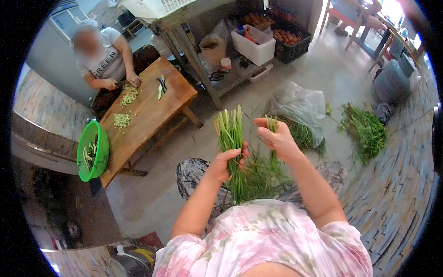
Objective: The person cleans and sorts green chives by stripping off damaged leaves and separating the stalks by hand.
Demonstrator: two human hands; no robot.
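My left hand (226,163) is wrapped round a thick bundle of long green stalks (230,131), held upright with the pale cut ends at the top. To its right, my right hand (275,136) pinches a smaller bunch of green stalks (271,123), its pale ends also upward. The two hands are apart. Loose feathery greens (260,177) hang and lie below them, between my knees. More greens (299,136) lie on the floor, partly under a clear plastic bag (300,104).
A co-worker (104,57) cuts vegetables at a wooden table (154,111) on the left, beside a green basket (104,150). A heap of greens (364,131) lies on the floor at right, near a gas cylinder (392,81). A shelf (230,85) holds a white box (254,48).
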